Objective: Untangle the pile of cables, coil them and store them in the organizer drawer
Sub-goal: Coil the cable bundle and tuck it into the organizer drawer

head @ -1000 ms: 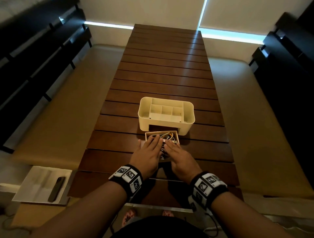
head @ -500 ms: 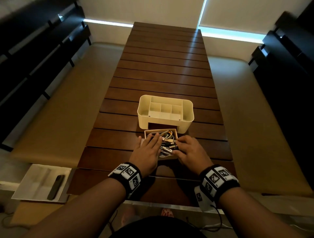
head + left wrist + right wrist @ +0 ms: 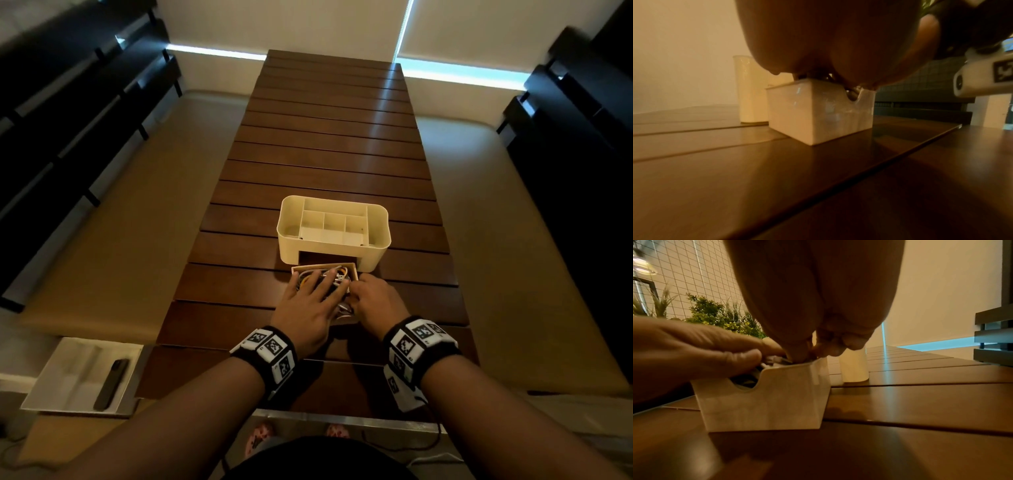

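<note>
A cream organizer point(image 3: 375, 258) stands on the slatted wooden table point(image 3: 325, 154). Its drawer point(image 3: 354, 269) is pulled out toward me and filled with coiled cables point(image 3: 337, 274). My left hand point(image 3: 310, 298) lies flat on the cables with straight fingers and hides most of them. My right hand point(image 3: 368, 298) is at the drawer's right side, its fingers curled and pinching cables at the rim. The right wrist view shows those fingertips point(image 3: 801, 353) dipping into the drawer point(image 3: 766, 402) beside the left hand point(image 3: 694, 350). In the left wrist view my palm sits on the drawer point(image 3: 818, 113).
A white tray point(image 3: 61, 377) holding a dark flat device point(image 3: 111, 383) sits on the floor at lower left. Dark slatted benches line both sides. Tan floor flanks the table. Green plants point(image 3: 719, 316) stand against a grid wall.
My right hand went from lying flat on the cables to curled at the drawer's right side. The left hand stayed pressed on the cables, shifting slightly forward.
</note>
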Action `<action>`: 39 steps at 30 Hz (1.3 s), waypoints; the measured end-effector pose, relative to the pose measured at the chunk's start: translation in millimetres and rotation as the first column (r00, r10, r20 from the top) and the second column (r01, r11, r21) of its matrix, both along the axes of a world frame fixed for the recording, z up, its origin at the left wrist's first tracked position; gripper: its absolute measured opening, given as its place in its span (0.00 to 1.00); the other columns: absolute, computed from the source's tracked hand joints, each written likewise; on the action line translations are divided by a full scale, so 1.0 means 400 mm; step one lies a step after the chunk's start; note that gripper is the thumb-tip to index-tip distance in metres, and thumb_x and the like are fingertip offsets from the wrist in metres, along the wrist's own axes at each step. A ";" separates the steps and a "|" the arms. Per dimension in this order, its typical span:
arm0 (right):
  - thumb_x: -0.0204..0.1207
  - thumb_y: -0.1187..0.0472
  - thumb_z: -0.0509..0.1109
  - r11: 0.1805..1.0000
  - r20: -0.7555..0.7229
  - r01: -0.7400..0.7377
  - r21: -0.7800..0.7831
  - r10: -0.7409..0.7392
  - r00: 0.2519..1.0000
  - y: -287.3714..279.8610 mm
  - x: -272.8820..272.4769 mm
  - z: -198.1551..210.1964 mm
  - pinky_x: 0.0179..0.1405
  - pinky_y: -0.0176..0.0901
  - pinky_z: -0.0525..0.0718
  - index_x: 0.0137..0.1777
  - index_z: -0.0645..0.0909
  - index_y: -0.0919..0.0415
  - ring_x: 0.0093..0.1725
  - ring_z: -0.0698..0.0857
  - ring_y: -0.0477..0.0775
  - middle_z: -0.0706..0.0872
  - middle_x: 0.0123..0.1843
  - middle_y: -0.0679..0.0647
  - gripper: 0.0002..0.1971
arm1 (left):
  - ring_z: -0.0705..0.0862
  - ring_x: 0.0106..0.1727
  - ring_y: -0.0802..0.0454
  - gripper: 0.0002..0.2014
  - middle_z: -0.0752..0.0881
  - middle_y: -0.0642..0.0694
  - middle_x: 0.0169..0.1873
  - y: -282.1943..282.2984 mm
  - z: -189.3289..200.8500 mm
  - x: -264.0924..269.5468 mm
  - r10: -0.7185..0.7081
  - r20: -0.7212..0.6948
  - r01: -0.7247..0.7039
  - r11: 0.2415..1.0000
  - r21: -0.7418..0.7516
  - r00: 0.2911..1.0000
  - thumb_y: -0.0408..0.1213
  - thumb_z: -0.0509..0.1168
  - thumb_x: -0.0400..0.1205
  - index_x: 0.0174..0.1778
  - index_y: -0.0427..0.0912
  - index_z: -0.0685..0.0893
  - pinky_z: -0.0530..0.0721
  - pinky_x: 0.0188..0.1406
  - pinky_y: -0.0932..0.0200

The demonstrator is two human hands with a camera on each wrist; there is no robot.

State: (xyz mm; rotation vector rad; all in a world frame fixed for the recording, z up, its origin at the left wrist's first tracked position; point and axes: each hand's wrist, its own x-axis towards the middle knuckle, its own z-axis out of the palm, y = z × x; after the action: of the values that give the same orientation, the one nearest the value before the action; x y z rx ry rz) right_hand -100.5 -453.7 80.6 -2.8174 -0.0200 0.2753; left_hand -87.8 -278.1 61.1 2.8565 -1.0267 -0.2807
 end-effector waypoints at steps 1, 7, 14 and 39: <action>0.85 0.52 0.65 1.000 -0.007 0.017 0.007 -0.017 1.000 0.000 -0.004 0.003 0.43 0.45 0.72 0.55 0.86 0.60 0.53 0.81 0.58 0.81 0.54 0.55 0.13 | 0.47 0.90 0.45 0.28 0.45 0.51 0.90 -0.001 -0.004 0.004 -0.003 -0.011 0.003 1.000 0.000 1.000 0.51 0.41 0.92 0.89 0.58 0.43 0.32 0.81 0.37; 0.81 0.55 0.73 0.898 -0.148 0.243 0.368 -0.201 0.968 -0.050 -0.035 0.018 0.59 0.46 0.84 0.61 0.89 0.52 0.54 0.85 0.46 0.87 0.53 0.48 0.11 | 0.49 0.89 0.47 0.28 0.47 0.52 0.90 0.001 -0.018 0.012 0.010 -0.044 -0.011 1.000 -0.025 0.999 0.51 0.40 0.92 0.89 0.56 0.45 0.41 0.85 0.39; 0.77 0.58 0.78 0.621 -0.420 0.590 0.517 -0.417 0.806 -0.042 -0.024 0.011 0.36 0.42 0.81 0.44 0.80 0.58 0.35 0.84 0.50 0.88 0.38 0.54 0.09 | 0.57 0.88 0.46 0.29 0.54 0.52 0.89 -0.002 -0.033 0.008 0.022 -0.022 -0.023 0.999 -0.044 1.000 0.53 0.37 0.88 0.89 0.56 0.49 0.46 0.84 0.39; 0.84 0.58 0.66 0.992 0.093 0.095 -0.089 -0.086 0.992 -0.042 0.119 0.095 0.78 0.59 0.72 0.83 0.68 0.45 0.84 0.63 0.57 0.56 0.89 0.49 0.27 | 0.49 0.89 0.41 0.38 0.46 0.46 0.90 0.008 -0.044 0.025 -0.096 0.041 0.094 0.994 0.054 0.994 0.60 0.52 0.89 0.89 0.51 0.41 0.42 0.86 0.43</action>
State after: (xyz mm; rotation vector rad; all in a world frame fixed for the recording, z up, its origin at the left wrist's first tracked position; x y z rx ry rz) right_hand -53.0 -470.5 118.5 -2.9112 0.1034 0.1333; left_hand -77.7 -274.9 43.3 2.8759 -1.1833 -0.2565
